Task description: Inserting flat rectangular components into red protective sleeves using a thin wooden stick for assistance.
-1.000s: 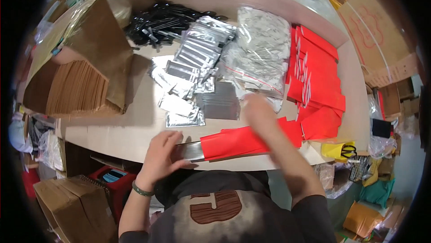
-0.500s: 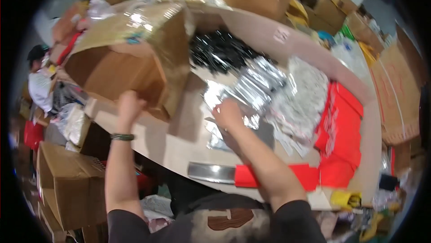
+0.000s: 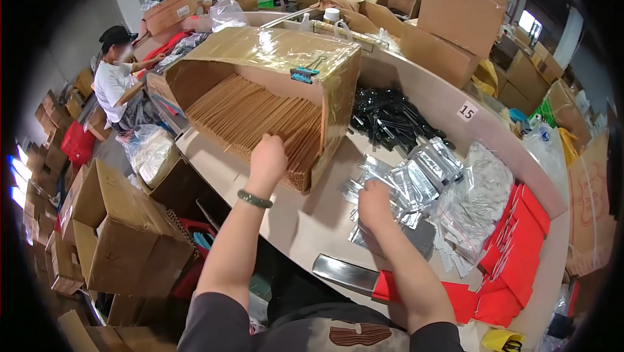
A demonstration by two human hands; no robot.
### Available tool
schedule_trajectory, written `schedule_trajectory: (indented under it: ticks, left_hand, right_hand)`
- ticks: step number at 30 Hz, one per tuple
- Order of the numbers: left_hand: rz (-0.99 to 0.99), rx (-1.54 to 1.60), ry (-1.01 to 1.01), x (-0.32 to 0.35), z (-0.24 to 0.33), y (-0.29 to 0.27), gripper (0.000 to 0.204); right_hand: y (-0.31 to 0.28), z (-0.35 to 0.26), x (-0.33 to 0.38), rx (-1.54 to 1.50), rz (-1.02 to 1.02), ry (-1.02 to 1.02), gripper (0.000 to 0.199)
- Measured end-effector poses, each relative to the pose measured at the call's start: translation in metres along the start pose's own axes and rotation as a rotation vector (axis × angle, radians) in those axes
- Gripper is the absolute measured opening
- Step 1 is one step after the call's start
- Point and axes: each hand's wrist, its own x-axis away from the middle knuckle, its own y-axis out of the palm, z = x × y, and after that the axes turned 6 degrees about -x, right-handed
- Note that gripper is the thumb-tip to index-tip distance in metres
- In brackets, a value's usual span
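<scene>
My left hand [image 3: 266, 165], with a green bangle on its wrist, is at the front of a taped cardboard box [image 3: 341, 82] lying on its side. Its fingers are bent and closed against a tight row of thin brown paper pieces [image 3: 253, 115] filling the box; whether it grips one is hidden. Over a pile of silver foil packets [image 3: 409, 186] sits my right hand [image 3: 376, 204], its fingers curled in among them, so what they hold is not visible. A teal binder clip [image 3: 303, 75] is fixed on the box's top edge.
Black slim items [image 3: 396, 118] lie heaped behind the foil packets. On the right are a bag of white pieces [image 3: 478, 186] and red pouches [image 3: 517, 254]. A shiny metal strip [image 3: 344, 273] lies at the table's near edge. A seated person [image 3: 117, 82] works at far left.
The view has swung, so box and table stand further right and the brown row inside shows clearly. My left hand remains at the box, my right hand at the foil packets.
</scene>
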Motion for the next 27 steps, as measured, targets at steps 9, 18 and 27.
schedule_trajectory:
  ticks: [9,18,27]
  left_hand:
    - [-0.065,1.028,-0.457,0.197,0.043,0.006,0.016]
    - [-0.064,0.869,-0.410,0.231,-0.007,-0.016,0.013]
    - [-0.761,0.882,-0.252,0.220,-0.012,-0.023,0.010]
  right_hand:
    - [-0.015,-0.020,0.022,-0.132,-0.151,0.459,0.011]
    - [-0.087,-0.073,0.069,-0.777,-0.198,0.402,0.027]
    - [-0.141,-0.056,0.180,-0.373,-0.214,0.108,0.038]
